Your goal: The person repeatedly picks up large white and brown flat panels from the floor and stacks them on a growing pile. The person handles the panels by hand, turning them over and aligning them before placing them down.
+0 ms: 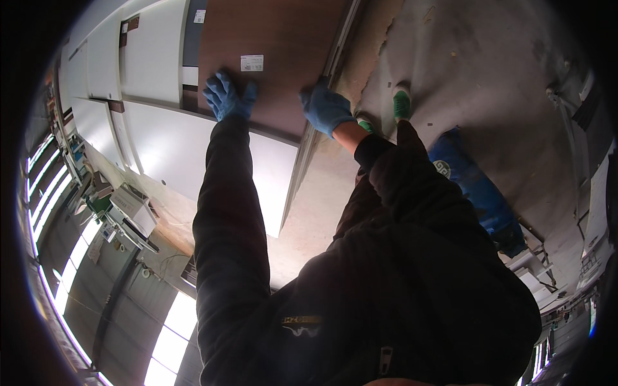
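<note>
Fingers of left hand (228,96) spread flat on brown panel (270,71); right hand (325,108) gripping panel edge.

You are in a workshop or factory hall: large white panels (161,141) and a brown board (277,58) lie stacked, a bare, cracked concrete floor (476,71) spreads beside them, machinery (129,215) stands nearby, and long windows (170,334) line the wall.

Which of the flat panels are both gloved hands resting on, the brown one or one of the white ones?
The brown wood-toned panel. The left hand lies flat on it, and the right hand is at its right edge. The white panels lie further left, untouched.
</note>
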Action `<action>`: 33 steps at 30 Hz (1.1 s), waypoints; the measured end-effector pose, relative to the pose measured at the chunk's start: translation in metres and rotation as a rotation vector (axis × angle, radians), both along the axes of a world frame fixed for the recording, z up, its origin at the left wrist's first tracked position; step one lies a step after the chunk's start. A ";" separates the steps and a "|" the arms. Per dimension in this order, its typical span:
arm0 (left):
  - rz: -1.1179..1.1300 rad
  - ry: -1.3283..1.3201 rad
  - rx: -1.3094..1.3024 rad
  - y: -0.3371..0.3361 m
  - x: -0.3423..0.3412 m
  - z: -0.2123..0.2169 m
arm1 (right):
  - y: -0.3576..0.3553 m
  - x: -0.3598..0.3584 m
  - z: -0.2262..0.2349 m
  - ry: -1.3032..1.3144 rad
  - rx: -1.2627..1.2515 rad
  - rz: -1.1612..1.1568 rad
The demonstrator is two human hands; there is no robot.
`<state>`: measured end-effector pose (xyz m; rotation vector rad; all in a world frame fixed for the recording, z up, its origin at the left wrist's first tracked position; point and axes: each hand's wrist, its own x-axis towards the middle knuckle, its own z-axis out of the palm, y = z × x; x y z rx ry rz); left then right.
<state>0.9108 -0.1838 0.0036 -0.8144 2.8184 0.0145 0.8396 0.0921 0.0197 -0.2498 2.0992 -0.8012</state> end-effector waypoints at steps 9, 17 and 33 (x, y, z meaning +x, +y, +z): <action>0.022 -0.024 0.002 0.011 0.000 0.009 | -0.012 0.026 -0.033 0.487 0.409 0.395; 0.021 -0.023 0.013 0.007 0.003 0.006 | -0.004 0.016 -0.018 0.009 -0.045 -0.105; -0.061 0.021 -0.020 0.058 -0.001 0.015 | 0.000 0.009 0.001 -0.013 -0.045 -0.156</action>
